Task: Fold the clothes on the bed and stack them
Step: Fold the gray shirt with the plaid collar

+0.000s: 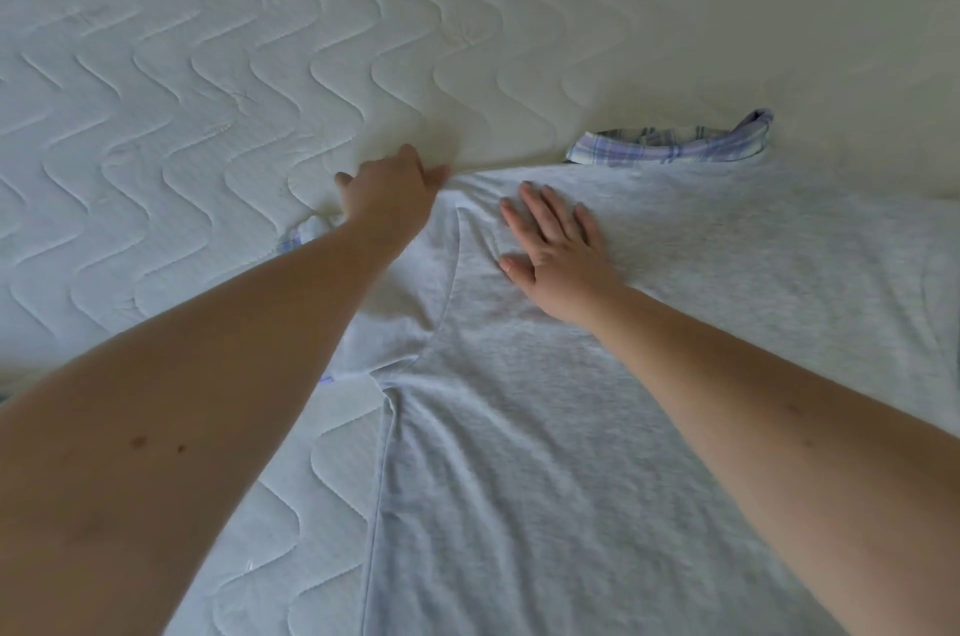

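A pale grey T-shirt (545, 427) lies spread flat on the white quilted mattress (234, 64), its body running toward me. My left hand (392, 196) grips the shirt's far left corner, at the shoulder edge, with fingers curled over the cloth. My right hand (556, 246) lies flat on the shirt just to the right of it, fingers straight and spread, pressing the fabric down. A plaid purple-and-white garment (675, 144) peeks out from under the shirt's far edge.
A small bit of plaid cloth (306, 233) shows beside my left wrist. Bare mattress stretches across the far side and the left. The shirt runs off the frame to the right and bottom.
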`<state>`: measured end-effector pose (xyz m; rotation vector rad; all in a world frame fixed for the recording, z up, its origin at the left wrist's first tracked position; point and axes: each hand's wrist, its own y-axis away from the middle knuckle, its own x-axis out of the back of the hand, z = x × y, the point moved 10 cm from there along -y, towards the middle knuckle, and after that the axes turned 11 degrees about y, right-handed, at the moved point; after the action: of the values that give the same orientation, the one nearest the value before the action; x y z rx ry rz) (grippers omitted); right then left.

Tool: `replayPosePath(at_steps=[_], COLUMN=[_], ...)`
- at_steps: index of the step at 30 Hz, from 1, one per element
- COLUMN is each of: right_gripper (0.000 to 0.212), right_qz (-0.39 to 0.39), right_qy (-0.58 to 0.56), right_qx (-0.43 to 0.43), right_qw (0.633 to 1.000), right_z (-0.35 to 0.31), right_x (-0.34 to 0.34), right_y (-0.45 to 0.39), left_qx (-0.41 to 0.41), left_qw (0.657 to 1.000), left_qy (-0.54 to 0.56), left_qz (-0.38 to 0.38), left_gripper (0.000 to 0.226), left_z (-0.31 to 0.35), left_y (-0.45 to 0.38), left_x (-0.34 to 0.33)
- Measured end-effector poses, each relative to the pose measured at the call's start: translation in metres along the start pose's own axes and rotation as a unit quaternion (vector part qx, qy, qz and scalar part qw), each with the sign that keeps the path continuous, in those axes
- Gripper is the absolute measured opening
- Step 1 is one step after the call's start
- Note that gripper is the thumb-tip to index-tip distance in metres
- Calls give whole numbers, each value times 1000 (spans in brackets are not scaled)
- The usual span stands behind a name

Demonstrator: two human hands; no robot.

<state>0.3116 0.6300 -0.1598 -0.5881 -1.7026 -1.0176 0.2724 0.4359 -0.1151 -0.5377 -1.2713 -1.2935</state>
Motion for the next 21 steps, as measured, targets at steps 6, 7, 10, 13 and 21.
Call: replayPosePath(at_steps=[6,7,10,13,21], right_gripper=[63,60,46,35,34], right_qz=[-8,11,52,7,-38], right_qy=[-41,-66,-191,-382,-746], right_qx=[-22,-22,-34,-70,-152], right_qw=[999,998,980,922,647], right_z=[-15,-24,-53,-81,-107], right_x=[29,36,45,31,33], right_y=[8,14,40,63,93], left_qx=[38,43,59,72,-2], left_qw=[991,991,990,977,866], left_qy=[-100,-79,18,156,418], left_qz=[-81,-96,-124,-123,-275], left_gripper=[76,69,54,46,14], left_z=[-96,-107,-121,-109,12], left_y=[16,19,30,46,110], left_x=[17,18,21,34,48])
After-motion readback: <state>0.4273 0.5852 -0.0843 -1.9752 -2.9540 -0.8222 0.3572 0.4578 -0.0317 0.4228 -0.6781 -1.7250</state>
